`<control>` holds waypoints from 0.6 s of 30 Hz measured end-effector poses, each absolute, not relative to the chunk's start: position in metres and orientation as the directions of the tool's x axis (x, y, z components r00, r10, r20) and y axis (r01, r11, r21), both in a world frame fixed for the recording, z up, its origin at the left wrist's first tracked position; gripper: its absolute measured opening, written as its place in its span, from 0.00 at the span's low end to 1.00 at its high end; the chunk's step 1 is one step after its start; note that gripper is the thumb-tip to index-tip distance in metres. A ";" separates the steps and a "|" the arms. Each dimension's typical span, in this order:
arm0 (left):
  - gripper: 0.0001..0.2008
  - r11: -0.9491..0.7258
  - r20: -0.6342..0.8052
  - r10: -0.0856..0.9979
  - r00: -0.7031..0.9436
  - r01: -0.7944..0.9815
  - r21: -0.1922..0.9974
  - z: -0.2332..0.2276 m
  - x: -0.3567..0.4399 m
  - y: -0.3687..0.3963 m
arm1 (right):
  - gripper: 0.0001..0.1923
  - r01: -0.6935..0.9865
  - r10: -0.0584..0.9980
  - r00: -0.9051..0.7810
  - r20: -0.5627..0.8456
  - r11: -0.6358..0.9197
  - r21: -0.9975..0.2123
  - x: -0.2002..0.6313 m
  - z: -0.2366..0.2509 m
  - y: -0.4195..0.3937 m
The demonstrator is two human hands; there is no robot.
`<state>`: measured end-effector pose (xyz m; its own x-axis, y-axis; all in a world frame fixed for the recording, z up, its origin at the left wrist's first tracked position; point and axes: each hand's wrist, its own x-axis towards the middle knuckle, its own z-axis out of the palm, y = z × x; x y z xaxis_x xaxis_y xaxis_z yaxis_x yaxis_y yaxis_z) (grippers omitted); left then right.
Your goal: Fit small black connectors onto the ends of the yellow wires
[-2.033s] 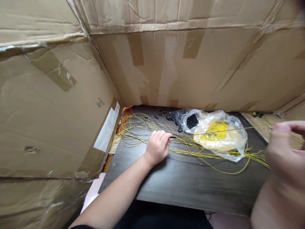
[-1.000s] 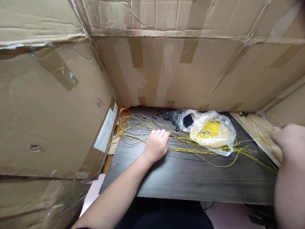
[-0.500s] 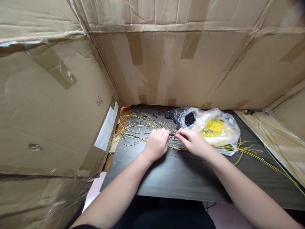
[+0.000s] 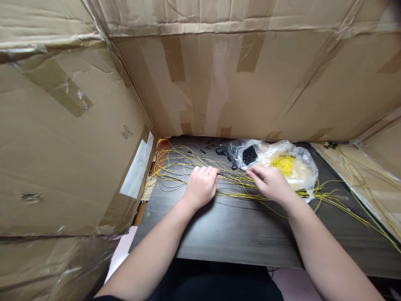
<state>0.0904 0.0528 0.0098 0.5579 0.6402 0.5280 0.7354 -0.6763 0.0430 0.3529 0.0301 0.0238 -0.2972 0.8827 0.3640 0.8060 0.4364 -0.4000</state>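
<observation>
My left hand (image 4: 201, 185) rests on a spread of thin yellow wires (image 4: 175, 167) on a dark wooden table (image 4: 238, 234), fingers curled, pinching a small black piece with a wire at its fingertips. My right hand (image 4: 270, 182) lies a short way to the right on the same wires, fingers closed on a yellow wire. Behind it sits a clear plastic bag of yellow parts (image 4: 290, 165) and a smaller bag of black parts (image 4: 247, 154).
Taped cardboard walls (image 4: 75, 138) enclose the table on the left, back and right. Small loose black pieces (image 4: 209, 147) lie at the back of the table. A cardboard sheet (image 4: 366, 184) with more yellow wires slopes along the right side.
My right hand came down from the far right edge to the wires beside my left hand, then slid slightly right. My left hand stayed in place.
</observation>
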 end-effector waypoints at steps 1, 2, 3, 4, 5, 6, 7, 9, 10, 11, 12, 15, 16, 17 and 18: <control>0.07 -0.672 0.522 0.646 0.557 0.740 0.041 0.010 0.090 0.054 | 0.14 0.813 0.884 -0.291 0.366 0.430 -0.393 0.357 0.024 0.031; 0.07 -0.667 0.516 0.651 0.557 0.744 0.039 0.011 0.089 0.054 | 0.15 0.819 0.887 -0.285 0.363 0.422 -0.389 0.361 0.024 0.032; 0.07 -0.663 0.512 0.655 0.556 0.748 0.036 0.012 0.088 0.055 | 0.15 0.826 0.893 -0.277 0.355 0.410 -0.387 0.365 0.025 0.032; 0.07 -0.659 0.509 0.657 0.556 0.751 0.032 0.012 0.087 0.056 | 0.15 0.833 0.901 -0.271 0.339 0.396 -0.386 0.369 0.025 0.033; 0.07 -0.655 0.508 0.660 0.554 0.755 0.027 0.013 0.086 0.056 | 0.15 0.843 0.910 -0.264 0.319 0.379 -0.383 0.373 0.026 0.033; 0.08 -0.651 0.508 0.661 0.552 0.759 0.022 0.013 0.086 0.057 | 0.16 0.854 0.921 -0.256 0.295 0.358 -0.377 0.377 0.026 0.033; 0.08 -0.646 0.509 0.663 0.549 0.763 0.019 0.014 0.085 0.057 | 0.17 0.868 0.931 -0.243 0.273 0.335 -0.368 0.382 0.027 0.033; 0.08 -0.642 0.504 0.666 0.550 0.766 0.013 0.016 0.085 0.057 | 0.18 0.890 0.948 -0.227 0.225 0.296 -0.346 0.391 0.028 0.033; 0.08 -0.644 0.499 0.666 0.555 0.765 0.009 0.017 0.085 0.057 | 0.18 0.899 0.954 -0.224 0.201 0.282 -0.335 0.395 0.028 0.033; 0.09 -0.647 0.494 0.664 0.562 0.762 0.003 0.018 0.085 0.057 | 0.18 0.908 0.959 -0.220 0.179 0.268 -0.321 0.398 0.029 0.032; 0.09 -0.652 0.489 0.661 0.570 0.758 -0.002 0.018 0.085 0.056 | 0.17 0.917 0.963 -0.216 0.159 0.256 -0.305 0.400 0.029 0.032; 0.09 -0.668 0.494 0.648 0.580 0.744 0.001 0.019 0.087 0.053 | 0.15 0.934 0.962 -0.215 0.171 0.254 -0.251 0.395 0.031 0.030; 0.09 -0.674 0.500 0.643 0.580 0.739 0.010 0.019 0.087 0.052 | 0.14 0.932 0.950 -0.230 0.211 0.277 -0.233 0.389 0.031 0.030; 0.09 -0.682 0.507 0.637 0.580 0.731 0.022 0.018 0.088 0.051 | 0.14 0.926 0.930 -0.253 0.266 0.313 -0.213 0.382 0.031 0.029; 0.09 -0.694 0.514 0.630 0.583 0.719 0.034 0.018 0.089 0.051 | 0.15 0.913 0.901 -0.283 0.329 0.358 -0.194 0.373 0.031 0.028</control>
<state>0.0889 0.0507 0.0177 0.5826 0.6296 0.5141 0.7195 -0.6937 0.0342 0.3731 0.0279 0.0314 -0.2832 0.9008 0.3291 0.9135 0.3579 -0.1936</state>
